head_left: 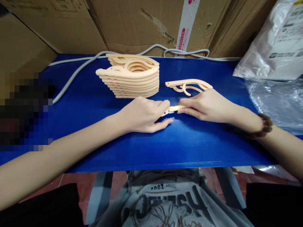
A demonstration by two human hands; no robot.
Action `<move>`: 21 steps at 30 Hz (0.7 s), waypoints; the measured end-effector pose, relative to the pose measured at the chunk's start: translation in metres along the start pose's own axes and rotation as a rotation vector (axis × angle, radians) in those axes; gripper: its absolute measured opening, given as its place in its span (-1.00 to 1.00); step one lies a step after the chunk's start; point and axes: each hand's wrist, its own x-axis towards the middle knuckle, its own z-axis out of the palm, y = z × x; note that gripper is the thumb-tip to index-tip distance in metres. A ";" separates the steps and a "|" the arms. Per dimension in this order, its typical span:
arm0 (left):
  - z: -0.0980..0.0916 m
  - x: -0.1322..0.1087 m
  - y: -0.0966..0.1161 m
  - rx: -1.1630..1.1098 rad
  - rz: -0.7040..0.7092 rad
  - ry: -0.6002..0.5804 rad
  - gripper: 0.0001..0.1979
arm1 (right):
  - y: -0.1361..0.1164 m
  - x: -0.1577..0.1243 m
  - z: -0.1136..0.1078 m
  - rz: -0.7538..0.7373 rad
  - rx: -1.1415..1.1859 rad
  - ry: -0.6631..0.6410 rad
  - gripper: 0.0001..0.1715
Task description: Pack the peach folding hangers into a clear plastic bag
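My left hand (144,115) and my right hand (204,105) meet at the middle of the blue table (94,138). Both pinch one small peach plastic piece (174,108) between their fingertips, just above the table top. Most of that piece is hidden by my fingers. A single peach plastic hanger part (188,85) lies flat just behind my right hand. A stack of several like peach hanger parts (131,75) stands behind my left hand. A dark bead bracelet (264,126) sits on my right wrist.
Grey cables (78,71) run along the table's back edge and down its left side. Cardboard boxes (142,22) form a wall behind. Clear and white plastic bags (276,53) lie at the right end. A blurred patch covers the left edge.
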 end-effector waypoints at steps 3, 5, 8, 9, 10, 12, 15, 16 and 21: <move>-0.001 0.000 0.000 -0.001 0.011 -0.006 -0.73 | 0.001 -0.001 0.002 -0.012 -0.016 0.005 -0.52; -0.002 0.001 0.000 -0.003 0.008 -0.021 -0.73 | 0.001 -0.002 0.001 -0.015 -0.025 0.007 -0.51; -0.002 0.001 0.000 -0.009 0.002 -0.051 -0.73 | 0.001 -0.002 0.001 -0.018 -0.035 0.017 -0.49; -0.003 0.001 0.000 -0.008 0.002 -0.049 -0.73 | 0.002 -0.002 0.001 -0.019 -0.033 0.018 -0.49; -0.003 0.001 0.000 -0.007 0.006 -0.043 -0.74 | 0.002 -0.002 0.001 -0.020 -0.026 0.015 -0.49; -0.003 0.002 0.000 -0.003 0.019 -0.030 -0.74 | 0.003 -0.002 0.001 -0.017 0.003 -0.005 -0.49; -0.004 0.003 -0.001 0.019 0.030 -0.027 -0.72 | 0.000 -0.001 -0.002 0.002 0.057 -0.035 -0.52; -0.004 0.003 -0.001 0.033 0.032 -0.026 -0.71 | -0.002 -0.001 -0.004 0.010 0.079 -0.045 -0.53; -0.002 0.004 0.002 0.061 0.057 0.023 -0.67 | -0.018 -0.003 -0.020 0.067 0.108 -0.092 -0.55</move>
